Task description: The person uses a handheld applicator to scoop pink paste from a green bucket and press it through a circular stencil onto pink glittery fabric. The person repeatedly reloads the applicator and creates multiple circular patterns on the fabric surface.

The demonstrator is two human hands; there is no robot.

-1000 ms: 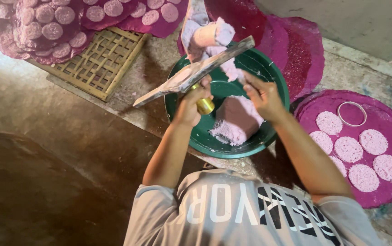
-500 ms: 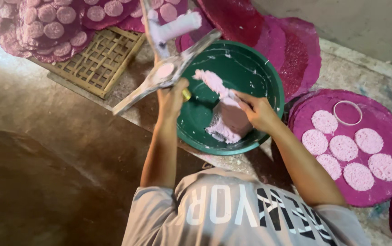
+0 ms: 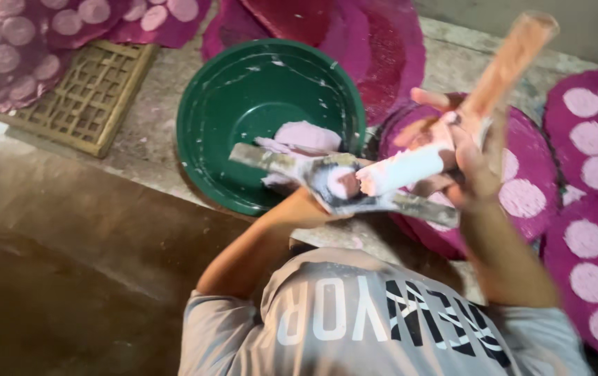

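Head view: beside the green basin (image 3: 229,104), a metal tool (image 3: 340,184) is gripped underneath by the left hand (image 3: 299,209), while a pink dough roll (image 3: 403,170) is clasped in the right hand (image 3: 466,160), ready for careful slicing.

There is one green bowl (image 3: 243,104). One lump of pink dough (image 3: 307,136) lies in it. One flat metal press (image 3: 340,184) shows, and one pink dough roll (image 3: 403,169) too. Two hands show: one left hand (image 3: 306,209) and one right hand (image 3: 462,157). One wooden stick (image 3: 511,59) points up. One woven bamboo mat (image 3: 80,94) lies on the floor. Many round pink discs (image 3: 591,102) sit on purple cloths, too many and too cut off to count.
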